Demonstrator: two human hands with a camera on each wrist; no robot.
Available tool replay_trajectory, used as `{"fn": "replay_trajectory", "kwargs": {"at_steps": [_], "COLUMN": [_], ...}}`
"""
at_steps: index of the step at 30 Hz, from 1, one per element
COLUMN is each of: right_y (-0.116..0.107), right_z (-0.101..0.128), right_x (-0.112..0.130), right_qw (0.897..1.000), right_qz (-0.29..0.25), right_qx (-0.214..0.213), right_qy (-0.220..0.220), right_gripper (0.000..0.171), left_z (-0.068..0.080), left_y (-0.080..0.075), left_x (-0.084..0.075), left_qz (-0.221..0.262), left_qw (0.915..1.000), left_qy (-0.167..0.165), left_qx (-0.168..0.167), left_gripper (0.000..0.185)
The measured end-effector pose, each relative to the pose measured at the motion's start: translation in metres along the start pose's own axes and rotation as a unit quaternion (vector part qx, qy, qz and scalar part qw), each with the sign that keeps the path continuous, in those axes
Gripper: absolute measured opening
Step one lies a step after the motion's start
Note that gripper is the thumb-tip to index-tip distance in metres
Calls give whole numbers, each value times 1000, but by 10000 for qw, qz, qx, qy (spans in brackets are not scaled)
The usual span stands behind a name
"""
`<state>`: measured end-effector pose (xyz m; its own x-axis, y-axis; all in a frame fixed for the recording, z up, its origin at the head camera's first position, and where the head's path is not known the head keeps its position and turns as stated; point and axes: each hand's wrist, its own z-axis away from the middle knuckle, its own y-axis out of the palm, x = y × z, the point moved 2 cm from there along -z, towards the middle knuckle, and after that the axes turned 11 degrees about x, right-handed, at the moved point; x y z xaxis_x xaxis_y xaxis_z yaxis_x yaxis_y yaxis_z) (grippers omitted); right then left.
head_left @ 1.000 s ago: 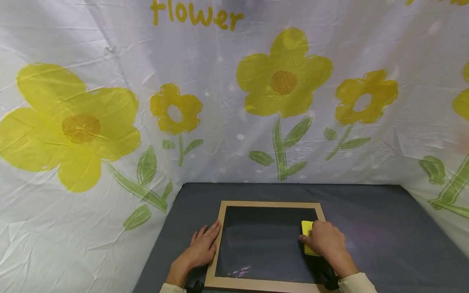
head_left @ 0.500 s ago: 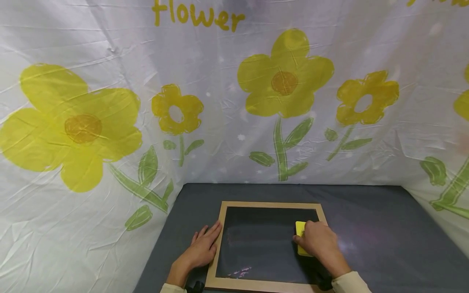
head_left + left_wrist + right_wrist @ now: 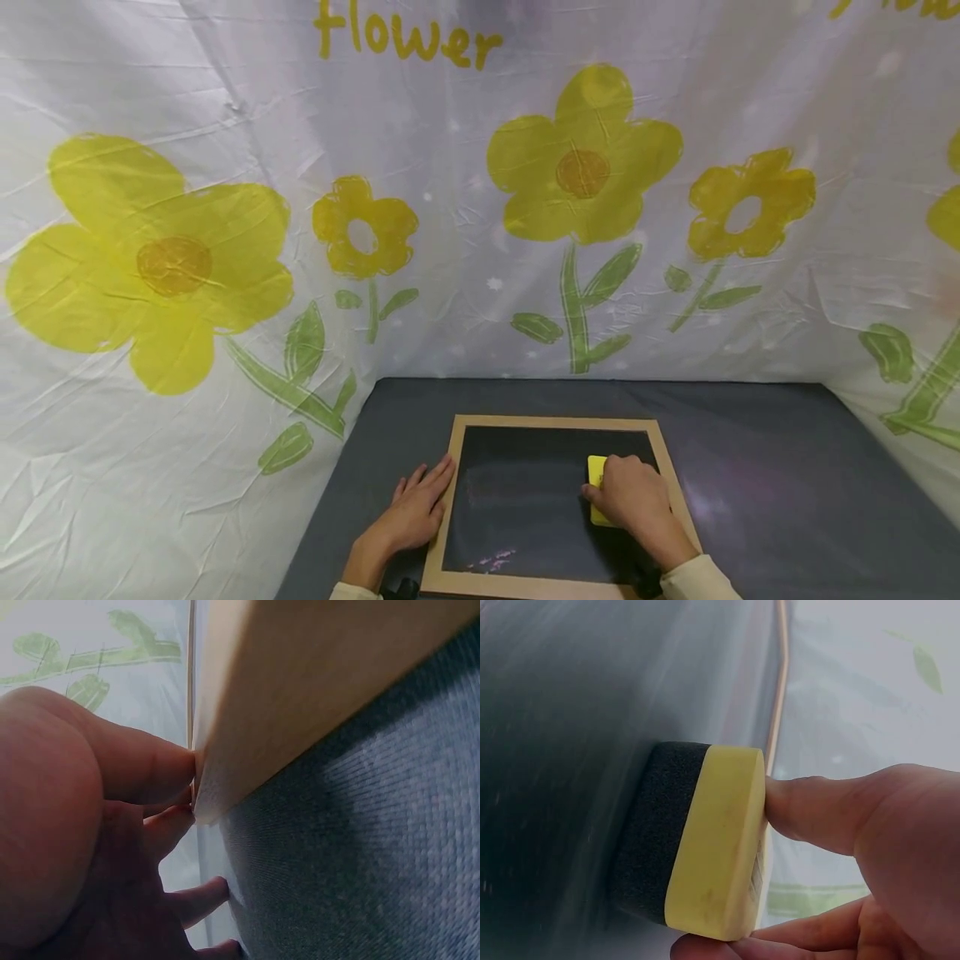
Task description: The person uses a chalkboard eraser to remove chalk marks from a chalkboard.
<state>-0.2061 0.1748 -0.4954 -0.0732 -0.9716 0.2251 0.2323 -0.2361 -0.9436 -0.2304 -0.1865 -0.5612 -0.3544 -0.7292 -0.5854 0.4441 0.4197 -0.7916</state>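
A wood-framed chalkboard (image 3: 525,492) lies on the dark cloth. My right hand (image 3: 633,497) grips a yellow chalkboard eraser (image 3: 597,472) on the right half of the board. In the right wrist view, the eraser (image 3: 714,840) has its black felt side against the board, with thumb and fingers on its yellow body. My left hand (image 3: 412,512) rests along the frame's left side with its fingers extended. Seen from the left wrist, some fingertips touch the wooden frame (image 3: 300,682) while others reach the cloth. Pink chalk marks (image 3: 493,560) show at the board's lower left.
Grey-black cloth (image 3: 765,475) covers the table around the board. Behind and at both sides hangs a white curtain (image 3: 450,333) printed with yellow flowers. A faint smudge (image 3: 480,483) shows on the board's left half.
My right hand has slid the eraser leftward across the board, away from the right frame side. The left hand has stayed at the left edge.
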Motion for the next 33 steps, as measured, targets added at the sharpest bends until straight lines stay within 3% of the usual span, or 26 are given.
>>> {"fn": "replay_trajectory", "kwargs": {"at_steps": [3, 7, 16, 19, 26, 33], "right_y": [3, 6, 8, 10, 12, 13], "right_z": [-1, -2, -4, -4, -6, -8], "right_x": [4, 10, 27, 32, 40, 49], "right_qw": [10000, 10000, 9999, 9999, 9999, 9997], "right_qz": [-33, -41, -55, -51, -20, -7], "right_qx": [36, 38, -58, -51, 22, -3], "right_qy": [61, 55, -88, -128, -163, -248], "right_gripper": [52, 51, 51, 50, 49, 47], "left_z": [-3, -4, 3, 3, -3, -1], "left_y": [6, 7, -4, -5, 5, -1], "left_x": [10, 13, -14, -14, 3, -8], "left_qz": [-48, -11, -33, -27, 21, -16], "left_qw": [9999, 9999, 9998, 9996, 9999, 9993], "left_qy": [132, 145, -163, -213, -157, -352], "left_qx": [-34, -3, 132, 176, 60, 124], "left_gripper": [64, 64, 63, 63, 64, 64]}}
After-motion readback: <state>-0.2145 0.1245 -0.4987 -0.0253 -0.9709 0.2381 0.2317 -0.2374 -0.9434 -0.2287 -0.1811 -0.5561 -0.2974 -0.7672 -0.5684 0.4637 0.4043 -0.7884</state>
